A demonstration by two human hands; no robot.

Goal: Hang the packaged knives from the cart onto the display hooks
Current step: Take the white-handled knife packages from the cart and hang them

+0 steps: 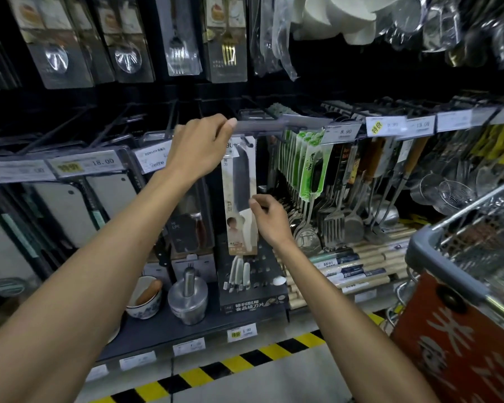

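At mid-shelf we see the packaged knife (239, 181): narrow pale card, dark blade, white handle. It hangs on a display hook (248, 141), long axis vertical, handle down. Right hand (269, 219) pinches its edge; left hand (198, 149) pinches the label strip (274, 125) above.

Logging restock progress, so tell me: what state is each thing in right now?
Left hand: grips the price tag flap.
Right hand: pinches the packaged knife.
Price tag flap: tipped up.
Packaged knife: upright, its top at the hook.
Cart: stands at the right, contents blurred.
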